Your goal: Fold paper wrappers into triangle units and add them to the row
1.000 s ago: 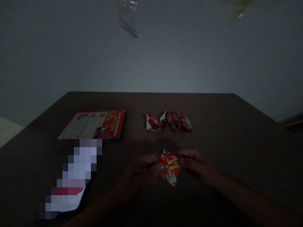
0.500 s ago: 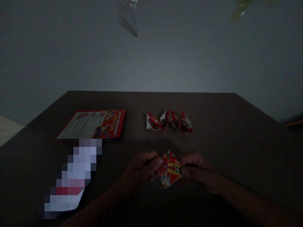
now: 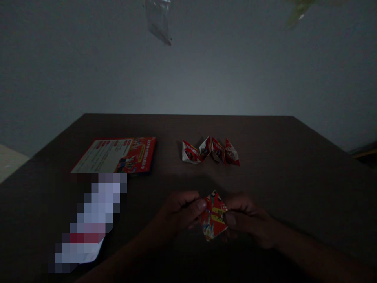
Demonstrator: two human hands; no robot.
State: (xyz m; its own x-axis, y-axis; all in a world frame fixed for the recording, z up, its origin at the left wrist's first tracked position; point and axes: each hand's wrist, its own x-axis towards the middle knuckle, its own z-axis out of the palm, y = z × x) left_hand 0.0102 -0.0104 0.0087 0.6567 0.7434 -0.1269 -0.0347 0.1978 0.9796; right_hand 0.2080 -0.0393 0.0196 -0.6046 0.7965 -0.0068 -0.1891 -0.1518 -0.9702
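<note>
The paper (image 3: pixel 214 215) hangs just over the counter (image 3: pixel 294 177), left hand (image 3: pixel 179 210) and right hand (image 3: pixel 247 216) each with a grip clamped on one side. Dim light could hide a skewed crease; uneven pull might tear or undo a fold.

Bare forearms (image 3: pixel 309 253) (both dimly lit)

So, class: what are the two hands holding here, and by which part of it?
A folded red paper, pinched between both hands: the left hand grips its left edge and the right hand its right edge.
</note>
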